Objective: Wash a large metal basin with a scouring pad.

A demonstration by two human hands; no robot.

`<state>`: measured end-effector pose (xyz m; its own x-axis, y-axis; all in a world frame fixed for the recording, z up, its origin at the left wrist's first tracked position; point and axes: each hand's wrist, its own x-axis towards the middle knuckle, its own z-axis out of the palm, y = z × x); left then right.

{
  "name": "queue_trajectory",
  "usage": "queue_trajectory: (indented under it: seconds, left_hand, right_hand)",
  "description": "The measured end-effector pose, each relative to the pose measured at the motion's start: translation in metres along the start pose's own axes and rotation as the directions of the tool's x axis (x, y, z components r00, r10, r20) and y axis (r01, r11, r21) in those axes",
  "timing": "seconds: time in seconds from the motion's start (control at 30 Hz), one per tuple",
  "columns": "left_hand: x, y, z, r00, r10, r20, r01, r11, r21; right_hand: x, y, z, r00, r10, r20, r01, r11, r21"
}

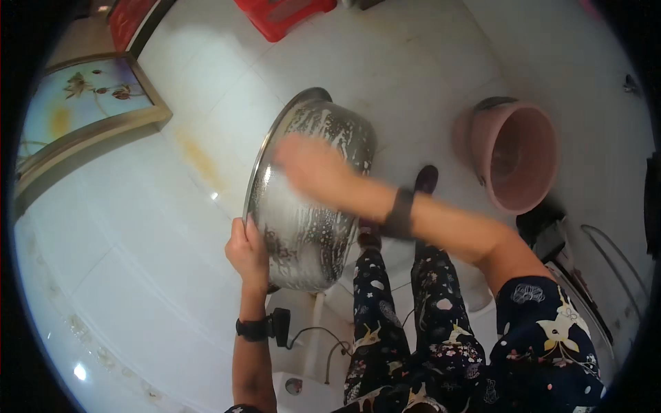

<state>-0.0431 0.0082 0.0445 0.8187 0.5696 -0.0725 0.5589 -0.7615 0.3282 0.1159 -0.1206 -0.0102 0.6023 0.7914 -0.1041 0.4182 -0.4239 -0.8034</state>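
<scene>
A steel bowl (310, 199) is tipped on its side above the white tiled floor (138, 241), its rim facing left and its outer wall streaked with soapy foam. The left hand (248, 253) grips the bowl's lower rim, fingers curled around the edge and thumb on the outside. The right hand (310, 165) lies across the upper outside of the bowl; it is blurred, so whether the fingers are spread or holding something cannot be told. Each wrist wears a dark band, and the left one (256, 327) has a small black device with a cable.

Below the bowl are the person's legs in dark patterned trousers (413, 323). A pink bucket (516, 155) lies on its side to the right, well apart from the bowl. A framed picture (82, 103) leans near the floor's upper left corner, and a red crate (282, 14) sits at the top edge.
</scene>
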Motion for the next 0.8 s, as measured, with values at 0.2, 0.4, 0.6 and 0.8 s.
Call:
queue_trajectory:
  seconds: [0.2,0.4,0.6,0.8]
  left_hand:
    - [-0.012,-0.005,0.008,0.999,0.028,-0.014,-0.028,0.999,0.022]
    - [-0.001,-0.005,-0.002,1.0,0.005,0.023,-0.006,1.0,0.03]
    - [0.001,0.006,0.004,0.999,-0.026,0.025,0.026,1.0,-0.002]
    - [0.015,-0.001,0.002,1.0,0.007,0.024,-0.009,0.996,0.094]
  right_hand:
    - [0.017,0.091,-0.003,0.909,0.412,-0.06,-0.416,0.908,-0.052]
    - [-0.04,-0.04,0.025,0.932,-0.293,-0.215,0.242,0.942,-0.234]
    - [0.022,0.065,0.001,0.945,0.237,-0.227,-0.235,0.971,0.034]
    - [-0.076,-0.045,0.045,0.93,-0.216,-0.299,0.146,0.96,-0.238]
